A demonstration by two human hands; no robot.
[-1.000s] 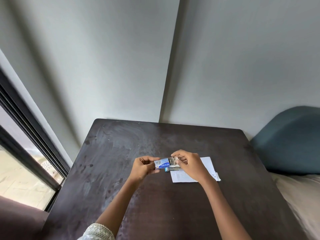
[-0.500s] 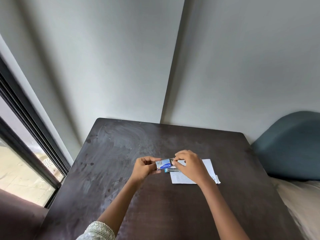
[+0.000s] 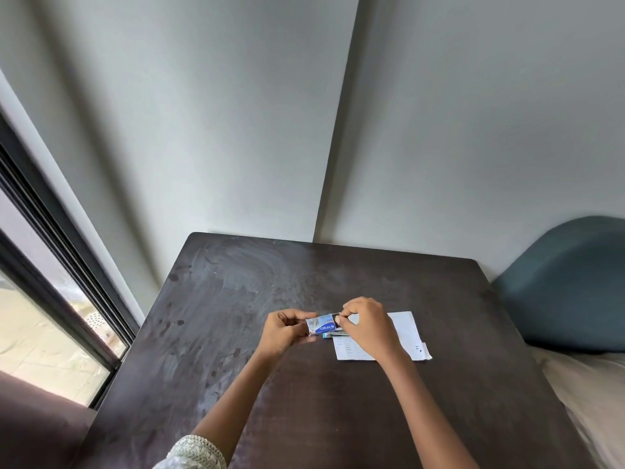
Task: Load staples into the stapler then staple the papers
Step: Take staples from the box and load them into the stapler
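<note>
I see a dark, smudged table (image 3: 236, 299) pushed into a grey wall corner, a window (image 3: 50, 316) at its left and a blue cushion (image 3: 568, 286) at its right. Above the table's middle, my left hand (image 3: 282, 333) pinches a small blue-and-white staple box (image 3: 321, 324) by its left end, while my right hand (image 3: 370, 324) has its fingertips closed on the box's open right end. White papers (image 3: 406, 333) lie flat beneath the right hand. The stapler is mostly hidden. Bare tabletop spreads wide toward every edge.
</note>
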